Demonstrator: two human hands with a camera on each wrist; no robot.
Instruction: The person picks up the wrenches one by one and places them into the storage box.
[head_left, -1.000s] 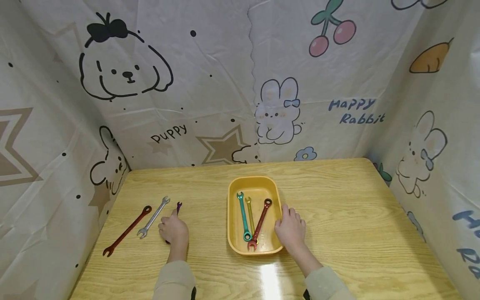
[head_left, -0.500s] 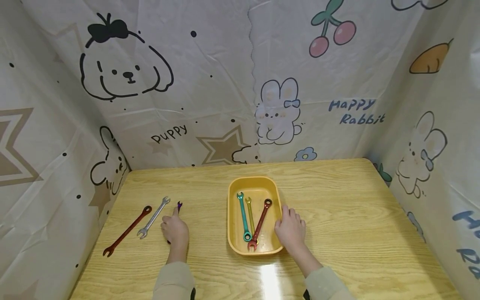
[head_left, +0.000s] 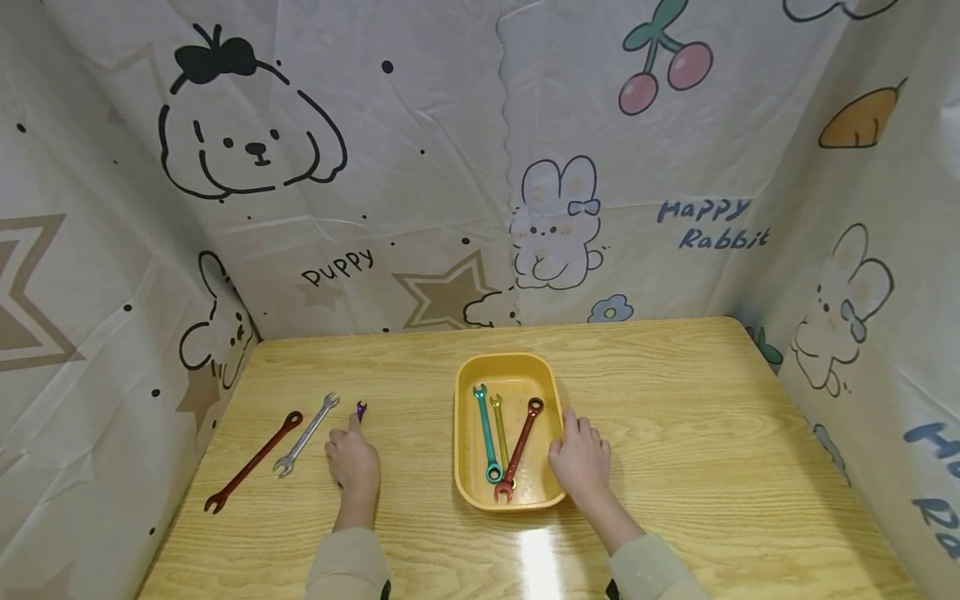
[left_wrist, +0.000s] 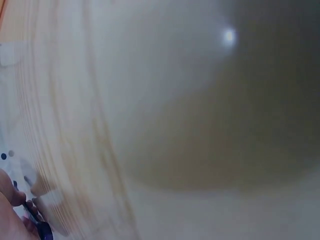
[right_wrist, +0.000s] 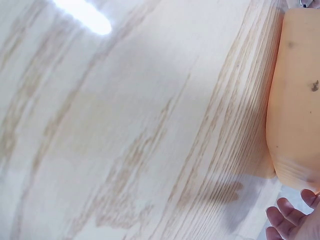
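In the head view, my left hand (head_left: 352, 458) grips a small purple wrench (head_left: 362, 410) on the left half of the table. One end of it shows beyond the fingertips; the hand covers most of the rest. The left wrist view catches its dark ring end (left_wrist: 45, 231) below the fingers. My right hand (head_left: 582, 458) holds the right rim of a yellow tray (head_left: 461, 417). Inside lie a teal wrench (head_left: 487, 433), a yellow wrench (head_left: 500, 425) and a red wrench (head_left: 521, 444). Right of the fingers in the right wrist view is the tray's outer wall (right_wrist: 295, 100).
Left of my left hand, a silver wrench (head_left: 306, 436) and a longer dark red wrench (head_left: 255, 462) lie slanted on the wooden table (head_left: 675, 400). Printed cloth (head_left: 420, 192) walls off the back and both sides.
My left hand has shifted slightly right with the purple wrench, away from the silver one. The right hand and the tray have stayed put.
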